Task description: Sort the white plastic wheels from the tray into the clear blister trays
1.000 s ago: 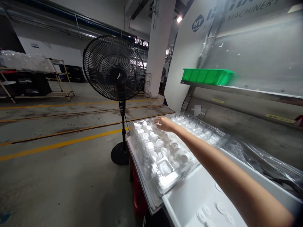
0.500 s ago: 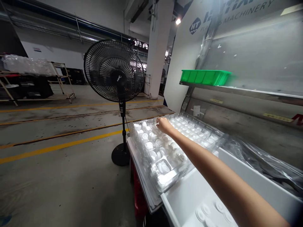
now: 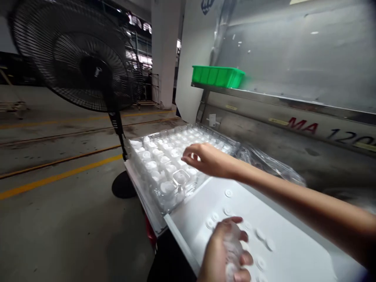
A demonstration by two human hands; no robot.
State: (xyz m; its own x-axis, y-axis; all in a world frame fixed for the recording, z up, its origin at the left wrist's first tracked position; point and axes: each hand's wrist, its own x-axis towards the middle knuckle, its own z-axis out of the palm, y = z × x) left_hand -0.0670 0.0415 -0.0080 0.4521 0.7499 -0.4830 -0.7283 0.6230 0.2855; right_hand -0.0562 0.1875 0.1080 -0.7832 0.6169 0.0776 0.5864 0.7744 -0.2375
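Note:
My left hand [image 3: 216, 250] is in the lower middle, its fingers curled round several white round plastic parts [image 3: 232, 250], blurred by motion. It is above a white bin [image 3: 296, 231] with loose white discs [image 3: 261, 263] lying in it. My right hand [image 3: 205, 158] reaches in from the right, over the near right part of a clear plastic tray [image 3: 192, 190]. Its fingers are bent, with thumb and fingertips close together; whether anything small is between them I cannot make out. White round parts [image 3: 151, 165] fill many of the tray's pockets.
A black standing fan [image 3: 96, 72] is to the left of the tray. Behind, a green bin [image 3: 217, 76] sits on a machine ledge [image 3: 279, 100]. Clear plastic film [image 3: 270, 164] lies right of the tray. Yellow lines [image 3: 58, 177] mark the floor.
My right hand has drawn back from the tray's far left part towards its near right side. My left hand, holding white parts, has come into view. The camera has turned right.

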